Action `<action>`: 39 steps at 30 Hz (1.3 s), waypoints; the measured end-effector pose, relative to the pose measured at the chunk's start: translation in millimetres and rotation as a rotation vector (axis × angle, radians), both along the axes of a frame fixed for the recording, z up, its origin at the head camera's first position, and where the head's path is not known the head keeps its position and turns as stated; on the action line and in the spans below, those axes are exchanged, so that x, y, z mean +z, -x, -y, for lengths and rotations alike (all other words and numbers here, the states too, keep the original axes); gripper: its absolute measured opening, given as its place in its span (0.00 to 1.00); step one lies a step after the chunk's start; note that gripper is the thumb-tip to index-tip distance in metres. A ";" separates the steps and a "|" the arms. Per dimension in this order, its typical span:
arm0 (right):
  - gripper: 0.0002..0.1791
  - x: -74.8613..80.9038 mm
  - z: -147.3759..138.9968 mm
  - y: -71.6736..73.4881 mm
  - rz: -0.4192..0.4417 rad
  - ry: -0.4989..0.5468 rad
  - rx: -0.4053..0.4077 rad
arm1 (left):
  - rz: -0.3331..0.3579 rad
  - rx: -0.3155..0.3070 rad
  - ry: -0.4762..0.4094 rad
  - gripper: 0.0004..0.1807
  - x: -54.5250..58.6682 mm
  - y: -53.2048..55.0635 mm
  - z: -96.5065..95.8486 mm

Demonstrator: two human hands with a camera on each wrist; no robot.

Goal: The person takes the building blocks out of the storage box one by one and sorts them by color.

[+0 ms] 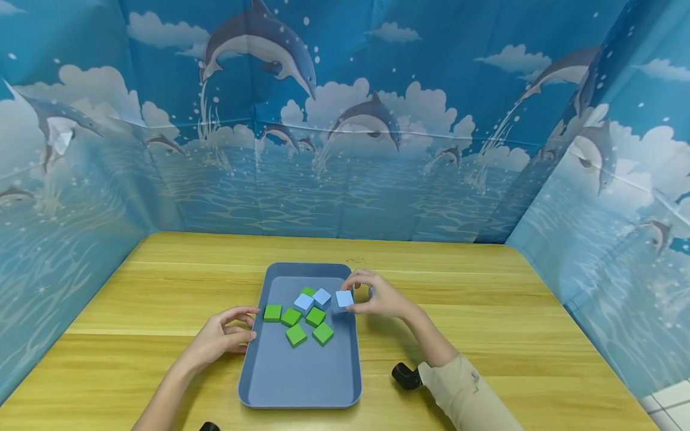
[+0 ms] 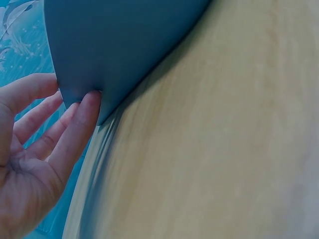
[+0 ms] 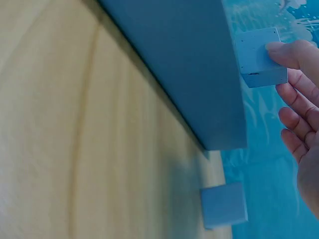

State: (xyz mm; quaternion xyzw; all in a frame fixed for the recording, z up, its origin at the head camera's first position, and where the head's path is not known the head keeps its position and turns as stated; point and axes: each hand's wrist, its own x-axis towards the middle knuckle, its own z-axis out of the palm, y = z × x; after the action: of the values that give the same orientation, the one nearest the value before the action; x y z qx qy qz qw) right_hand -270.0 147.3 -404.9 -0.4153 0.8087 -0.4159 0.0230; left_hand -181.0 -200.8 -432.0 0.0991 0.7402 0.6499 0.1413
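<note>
A light blue block point(image 1: 344, 299) is pinched between the thumb and fingers of my right hand point(image 1: 380, 295), raised over the right side of the blue-grey tray point(image 1: 302, 383). The right wrist view shows the same block point(image 3: 259, 56) with the thumb pressed on one face. My left hand point(image 1: 218, 336) touches the tray's left side with its fingertips; in the left wrist view they meet the outer wall point(image 2: 124, 45). Inside the tray lie several green blocks point(image 1: 296, 335) and two light blue blocks point(image 1: 304, 304), grouped toward its far half.
Another blue block point(image 3: 224, 205) sits on the wooden table point(image 1: 463, 311) just right of the tray, mostly hidden behind the right hand in the head view. A black object point(image 1: 405, 376) is by the right sleeve. A dolphin-printed curtain point(image 1: 345, 167) surrounds the table's back and sides.
</note>
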 end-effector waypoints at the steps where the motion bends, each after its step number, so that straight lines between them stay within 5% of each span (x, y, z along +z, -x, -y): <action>1: 0.15 2.4 -1.3 -0.6 -0.009 0.010 -0.006 | 0.000 0.000 0.001 0.30 0.1 0.0 0.1; 13: 0.15 35.5 -27.4 -15.9 0.011 0.065 -0.129 | -0.001 0.004 0.010 0.30 0.3 0.8 0.5; 25: 0.16 23.0 -69.0 -10.8 -0.037 0.035 -0.271 | 0.003 -0.005 0.014 0.29 0.1 2.0 -0.5; 34: 0.16 -12.4 -100.7 8.5 -0.014 -0.011 -0.350 | -0.002 0.000 0.006 0.30 -1.2 1.2 -1.0; 39: 0.15 -11.3 -101.8 6.6 -0.014 -0.037 -0.357 | -0.005 0.002 0.007 0.30 -1.0 0.7 -0.4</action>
State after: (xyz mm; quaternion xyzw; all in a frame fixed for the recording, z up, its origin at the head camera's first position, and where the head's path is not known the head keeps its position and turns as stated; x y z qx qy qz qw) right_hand -276.6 249.1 -416.2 -0.2675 0.8773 -0.3954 -0.0494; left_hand -181.8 -200.4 -433.0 0.0993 0.7429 0.6472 0.1392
